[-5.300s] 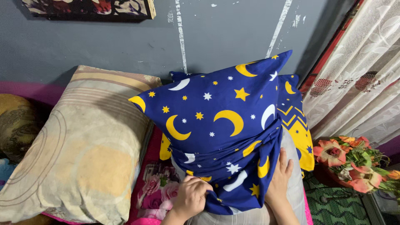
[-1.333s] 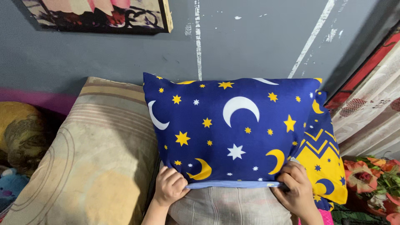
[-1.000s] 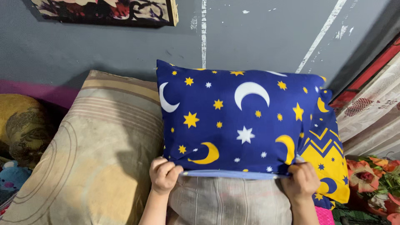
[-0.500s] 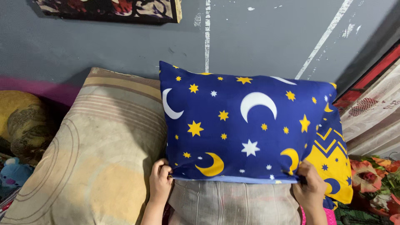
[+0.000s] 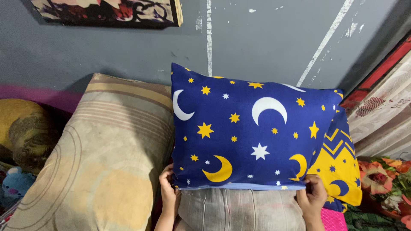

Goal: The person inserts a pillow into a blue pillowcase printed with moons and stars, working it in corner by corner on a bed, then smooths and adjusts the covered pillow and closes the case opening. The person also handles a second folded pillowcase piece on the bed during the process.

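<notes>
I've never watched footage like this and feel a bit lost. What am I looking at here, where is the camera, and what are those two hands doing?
There is no machine here. The single picture comes from a camera worn on a person's head, looking down at their own bare hands. The left hand and the right hand each have a grip on a bottom corner of a dark blue fabric pillowcase printed with yellow and white moons and stars. It covers most of a grey striped pillow, whose lower end is bare. Beside it, to the left, leans a large beige striped pillow. Behind, on the right, is a blue and yellow zigzag cushion, against a grey painted wall. Orange artificial flowers sit at the far right.
</notes>
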